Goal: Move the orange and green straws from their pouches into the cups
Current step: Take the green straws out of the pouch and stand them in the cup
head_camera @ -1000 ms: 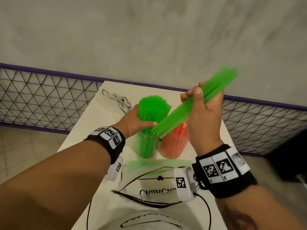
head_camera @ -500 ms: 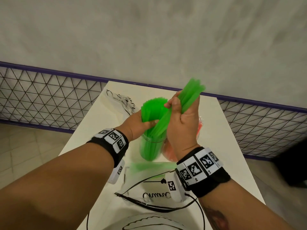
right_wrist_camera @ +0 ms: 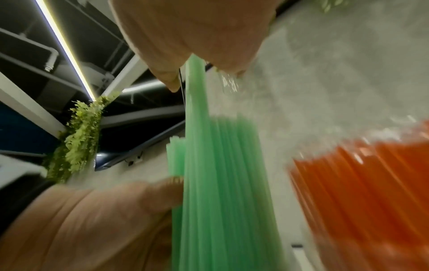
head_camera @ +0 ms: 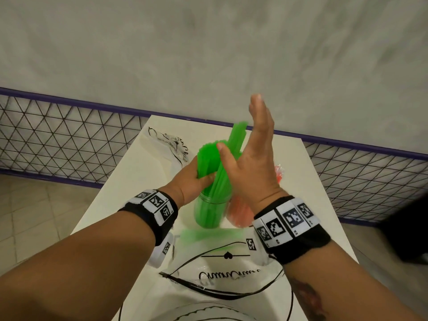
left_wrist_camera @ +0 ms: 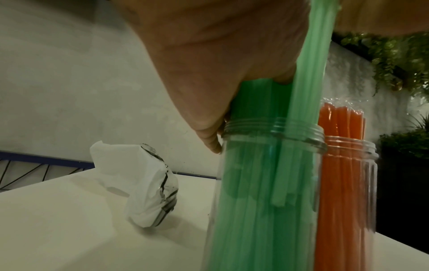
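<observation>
A clear cup [head_camera: 208,214] packed with green straws [head_camera: 207,156] stands mid-table. My left hand [head_camera: 196,179] grips those straws just above the rim [left_wrist_camera: 274,126]. A further green bundle [head_camera: 236,137] stands steeply with its lower ends inside the cup [left_wrist_camera: 278,194]. My right hand [head_camera: 250,163] is beside this bundle with fingers straight and pointing up, thumb [head_camera: 220,148] against it. Just right of the green cup, a second clear cup [head_camera: 240,212] holds orange straws [left_wrist_camera: 343,165], partly hidden behind my right wrist.
A crumpled empty pouch [head_camera: 169,144] lies at the table's back left. A printed pouch [head_camera: 227,269] with a few green straws [head_camera: 208,235] lies near me. The small white table [head_camera: 312,181] stands against a mesh fence [head_camera: 58,140] and a wall.
My right hand swung the green bundle from a slant on the right to upright over the green cup, lowered its ends in, and straightened its fingers. My left hand kept its grip.
</observation>
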The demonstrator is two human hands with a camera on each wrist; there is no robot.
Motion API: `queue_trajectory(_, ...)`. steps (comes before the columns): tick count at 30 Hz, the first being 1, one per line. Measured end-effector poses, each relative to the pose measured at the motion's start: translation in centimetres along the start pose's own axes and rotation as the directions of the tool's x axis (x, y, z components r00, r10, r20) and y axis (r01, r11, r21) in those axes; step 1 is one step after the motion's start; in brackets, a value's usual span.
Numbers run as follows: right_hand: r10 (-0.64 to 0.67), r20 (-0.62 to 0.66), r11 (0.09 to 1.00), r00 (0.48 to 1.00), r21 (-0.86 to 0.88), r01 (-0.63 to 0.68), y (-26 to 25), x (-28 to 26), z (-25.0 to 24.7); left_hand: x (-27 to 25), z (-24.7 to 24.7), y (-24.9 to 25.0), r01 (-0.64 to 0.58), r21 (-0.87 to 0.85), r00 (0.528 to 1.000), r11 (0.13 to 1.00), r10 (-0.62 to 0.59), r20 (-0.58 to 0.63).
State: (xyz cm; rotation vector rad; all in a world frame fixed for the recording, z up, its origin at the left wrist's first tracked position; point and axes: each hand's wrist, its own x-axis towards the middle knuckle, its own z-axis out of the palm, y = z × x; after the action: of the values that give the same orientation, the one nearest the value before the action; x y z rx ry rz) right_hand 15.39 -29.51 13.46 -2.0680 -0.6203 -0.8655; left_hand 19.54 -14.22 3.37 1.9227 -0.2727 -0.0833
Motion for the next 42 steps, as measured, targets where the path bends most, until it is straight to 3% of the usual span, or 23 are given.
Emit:
queue_trajectory(3,-0.114,0.177,0.98,0.978,-0.139,0.14,-0.2,1.6,0.3,0.2,0.3,-0.1,0.002,-0.088,1.0,0.996,-0.003,-0.016)
queue_trajectory(6,-0.038,0.326,0.946,0.945,-0.294,0.14,1.1,0.8,1.2,0.0,0.1,0.0,0.008,-0.151,1.0,0.988,-0.01,-0.011)
queue_trajectory(9,0.037,0.509,0.854,0.86,-0.463,0.237,1.8,-2.0,2.0,-0.6,-0.2,0.2,0.004,-0.221,1.0,0.975,-0.002,0.007)
queue_trajectory(13,0.048,0.528,0.824,0.848,-0.501,0.265,1.3,-2.7,2.1,-2.1,-0.4,-0.9,0.018,-0.206,1.0,0.978,-0.016,0.01)
queue_trajectory(16,0.054,0.529,0.822,0.847,-0.505,0.263,1.0,-2.7,1.8,-4.1,-0.1,-2.9,0.106,-0.063,0.994,0.992,-0.107,-0.012)
queue_trajectory(19,-0.059,0.374,0.901,0.926,-0.379,0.21,0.3,-4.7,0.8,-6.9,0.9,-4.9,0.198,0.024,0.98,0.98,-0.198,-0.005)
queue_trajectory(21,-0.162,0.302,0.946,0.94,-0.224,0.235,0.0,-7.5,0.5,-8.6,1.6,-6.6,0.273,0.13,0.955,0.953,-0.285,0.078)
queue_trajectory(22,-0.174,0.373,0.955,0.911,-0.163,0.249,0.2,-9.3,0.6,-9.4,1.9,-7.5,0.28,0.216,0.943,0.935,-0.31,0.122)
queue_trajectory(23,-0.164,0.507,0.958,0.846,-0.122,0.259,0.5,-11.2,0.8,-10.0,2.3,-8.2,0.261,0.319,0.934,0.911,-0.322,0.155)
queue_trajectory(26,-0.042,0.848,0.951,0.528,-0.129,0.282,2.5,-16.9,1.9,-10.8,3.0,-8.7,0.12,0.492,0.933,0.862,-0.267,0.242)
queue_trajectory(28,0.043,0.906,0.948,0.421,-0.17,0.27,3.9,-19.1,2.7,-10.7,3.0,-8.4,0.109,0.476,0.915,0.873,-0.275,0.295)
queue_trajectory(30,0.131,0.906,0.954,0.403,-0.225,0.196,4.6,-19.1,3.0,-10.4,2.9,-8.6,0.156,0.482,0.873,0.862,-0.349,0.342)
queue_trajectory(31,0.131,0.895,0.959,0.427,-0.223,0.173,4.6,-18.9,3.0,-10.2,3.0,-8.8,0.161,0.475,0.868,0.865,-0.353,0.35)
queue_trajectory(34,0.004,0.836,0.953,0.549,-0.17,0.251,4.9,-18.0,3.4,-10.3,3.1,-9.2,0.07,0.481,0.88,0.874,-0.281,0.382)
queue_trajectory(37,-0.063,0.701,0.962,0.71,-0.146,0.231,4.5,-17.7,3.1,-10.5,3.4,-8.6,-0.017,0.644,0.89,0.765,-0.283,0.358)
queue_trajectory(38,-0.076,0.698,0.964,0.713,-0.131,0.231,4.3,-18.1,3.0,-10.3,3.5,-8.4,0.001,0.679,0.905,0.734,-0.289,0.311)
queue_trajectory(39,-0.078,0.736,0.96,0.673,-0.126,0.249,4.1,-18.4,2.9,-10.1,3.5,-8.1,0.044,0.686,0.916,0.726,-0.303,0.262)
queue_trajectory(42,-0.002,0.879,0.932,0.476,-0.171,0.319,4.7,-19.6,3.0,-9.5,3.1,-7.3,0.091,0.653,0.92,0.752,-0.315,0.234)
